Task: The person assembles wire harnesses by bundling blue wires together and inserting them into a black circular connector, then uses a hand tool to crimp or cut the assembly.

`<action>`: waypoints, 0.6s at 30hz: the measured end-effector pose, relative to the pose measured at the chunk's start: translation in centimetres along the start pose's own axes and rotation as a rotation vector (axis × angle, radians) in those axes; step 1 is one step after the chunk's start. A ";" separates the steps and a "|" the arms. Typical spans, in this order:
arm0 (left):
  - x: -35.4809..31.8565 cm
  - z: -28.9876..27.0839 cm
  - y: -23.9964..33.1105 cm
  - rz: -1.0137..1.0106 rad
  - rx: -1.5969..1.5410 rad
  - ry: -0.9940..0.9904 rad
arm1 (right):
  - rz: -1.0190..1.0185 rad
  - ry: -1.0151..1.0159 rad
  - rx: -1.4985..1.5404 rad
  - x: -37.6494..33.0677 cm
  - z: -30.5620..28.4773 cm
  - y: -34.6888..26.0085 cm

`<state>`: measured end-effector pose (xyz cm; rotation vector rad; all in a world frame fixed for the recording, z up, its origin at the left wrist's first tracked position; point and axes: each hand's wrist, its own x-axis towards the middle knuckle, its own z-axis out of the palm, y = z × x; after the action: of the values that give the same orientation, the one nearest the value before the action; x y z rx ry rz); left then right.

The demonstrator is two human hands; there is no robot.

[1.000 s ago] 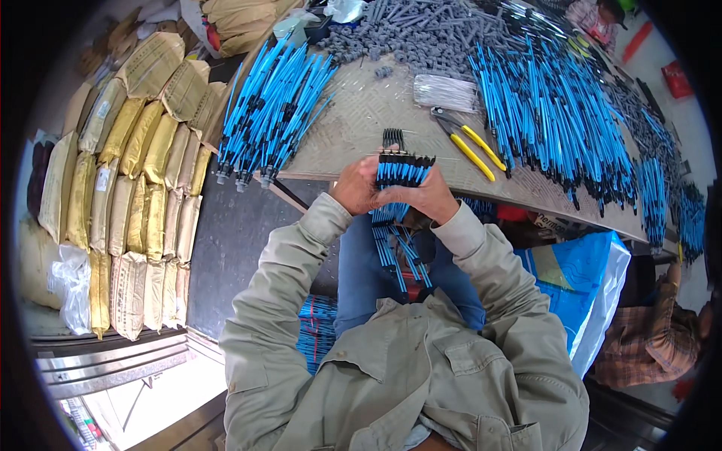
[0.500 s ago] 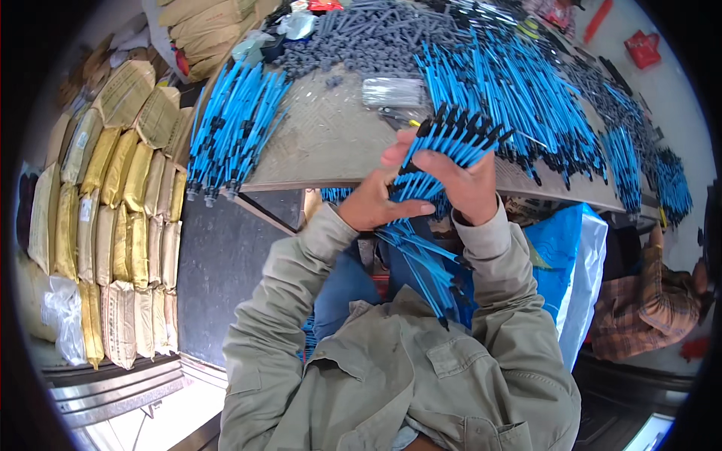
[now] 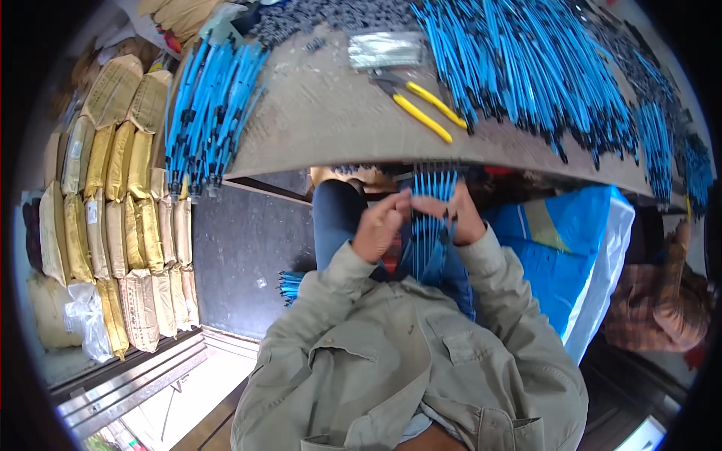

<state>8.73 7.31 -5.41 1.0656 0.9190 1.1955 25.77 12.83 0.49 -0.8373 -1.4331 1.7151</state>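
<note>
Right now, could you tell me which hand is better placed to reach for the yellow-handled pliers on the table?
Probably the right hand: it sits almost directly below the yellow-handled pliers, near the table edge. The left hand is slightly farther over. Both hands currently grip the bundle of blue sticks.

Both my forearms come up from the lower edge, sleeved in pale khaki, elbows bent and spread wide so that my wrists turn in toward each other in front of my chest. My left hand [image 3: 382, 225] is curled into a loose fist, knuckles up, thumb and forefinger pinched together at its inner side. My right hand [image 3: 457, 216] sits just beside it, a little higher, its back toward me and its fingers [image 3: 430, 204] bent and closed in a grip, pointing across to the left. The two hands nearly touch at the fingertips. Both wrists are bare past the cuffs.
</note>
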 end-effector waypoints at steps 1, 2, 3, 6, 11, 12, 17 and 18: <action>0.8 -0.4 2.6 0.019 -0.075 0.092 | -0.013 -0.024 0.005 0.1 0.0 -0.2; 1.5 -0.7 5.7 0.044 -0.149 0.182 | 0.101 -0.027 0.148 -0.3 0.2 -0.4; 2.7 -1.4 8.4 0.065 0.013 0.246 | 0.220 -0.023 0.285 -0.9 0.3 -0.5; 8.6 -5.9 13.7 0.191 0.531 0.334 | 0.263 -0.059 0.297 -1.7 1.1 -1.1; 20.5 -13.6 14.4 0.467 1.152 0.469 | 0.250 -0.153 0.250 -1.5 2.3 -0.4; 22.0 -14.8 13.4 0.490 1.372 0.453 | 0.262 -0.144 0.245 -1.4 2.6 -0.4; 23.2 -14.9 14.7 0.234 1.356 0.186 | 0.261 -0.111 0.228 -0.9 1.8 -1.0; 22.0 -13.1 15.3 0.193 0.972 0.153 | 0.261 -0.095 0.234 -1.2 1.6 -1.0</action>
<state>-4.37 31.58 5.88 1.8738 1.6174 0.9792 25.11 11.11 1.79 -0.8518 -1.1929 2.0976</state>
